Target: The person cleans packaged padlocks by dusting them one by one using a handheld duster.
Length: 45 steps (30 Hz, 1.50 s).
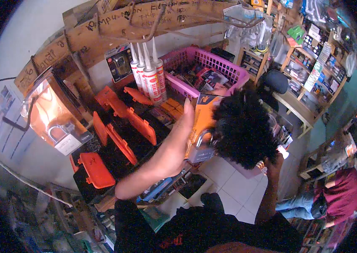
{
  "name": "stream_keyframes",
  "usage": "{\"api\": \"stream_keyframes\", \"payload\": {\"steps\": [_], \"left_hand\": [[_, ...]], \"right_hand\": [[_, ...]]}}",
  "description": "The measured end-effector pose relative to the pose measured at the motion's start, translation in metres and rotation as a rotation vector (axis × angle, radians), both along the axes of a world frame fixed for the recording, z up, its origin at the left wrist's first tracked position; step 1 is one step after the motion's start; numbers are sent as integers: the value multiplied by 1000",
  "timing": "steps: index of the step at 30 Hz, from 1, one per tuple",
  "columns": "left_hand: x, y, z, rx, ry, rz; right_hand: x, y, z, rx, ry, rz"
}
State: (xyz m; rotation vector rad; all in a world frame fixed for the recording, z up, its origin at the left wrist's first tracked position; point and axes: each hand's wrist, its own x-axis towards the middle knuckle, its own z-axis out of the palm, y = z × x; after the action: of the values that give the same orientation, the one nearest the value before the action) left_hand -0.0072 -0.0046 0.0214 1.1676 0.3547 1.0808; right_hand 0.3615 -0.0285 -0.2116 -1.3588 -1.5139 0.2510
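Note:
My left hand point(184, 122) is closed around an orange boxed padlock point(201, 122), holding it upright with the thumb along its side. The padlock's shackle shows near the lower end of the box. Just right of the box, a fluffy black duster point(243, 128) covers its right edge. My right hand point(274, 164), partly hidden behind the duster, is closed near its lower right side; its grip on the handle is only partly visible. Beneath my left forearm are several orange plastic cases point(96, 168). White sealant tubes point(154, 82) stand behind my left hand.
Behind the box sits a pink basket point(174, 84) of small packaged goods. Another packaged padlock point(62, 130) hangs at left from a hook below a wooden board point(115, 23). Stocked shelves point(313, 63) line the far right. A person in a maroon top point(343, 192) is at lower right.

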Motion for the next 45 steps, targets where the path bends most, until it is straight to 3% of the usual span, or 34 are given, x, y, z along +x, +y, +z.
{"api": "stream_keyframes", "payload": {"steps": [2, 5, 9, 14, 17, 19, 23, 25, 27, 30, 35, 45], "left_hand": [[1, 1, -5, -50, -14, -50], [5, -4, -7, -44, 69, 114], [-3, -2, 1, 40, -27, -69], [-2, 3, -4, 35, -17, -26], [0, 1, -2, 22, -17, -65], [1, 1, -3, 34, -25, -75], [0, 4, -9, 67, -16, -8], [-2, 3, -7, 45, -15, 5], [-3, -2, -1, -8, -29, -17], [1, 2, -5, 19, -7, 39], [-2, -3, -1, 4, -6, 1], [-2, 1, -6, 71, 1, 73]], "right_hand": [[-12, -3, 9, 67, -67, -42], [-12, -5, 7, 109, -216, -126], [-10, -5, 4, 75, -116, -88], [-14, -4, 7, 50, 13, -34], [-10, -5, 6, 109, -350, -168], [-11, -5, 7, 147, -450, -207], [-11, -7, -1, 77, -139, -160], [-7, -8, 0, 65, -114, -126], [-3, -10, 6, 117, -227, -80], [6, -11, 2, 247, -540, -207], [18, -9, -26, 189, 28, -144], [16, -13, -18, 187, -117, -162]]}}
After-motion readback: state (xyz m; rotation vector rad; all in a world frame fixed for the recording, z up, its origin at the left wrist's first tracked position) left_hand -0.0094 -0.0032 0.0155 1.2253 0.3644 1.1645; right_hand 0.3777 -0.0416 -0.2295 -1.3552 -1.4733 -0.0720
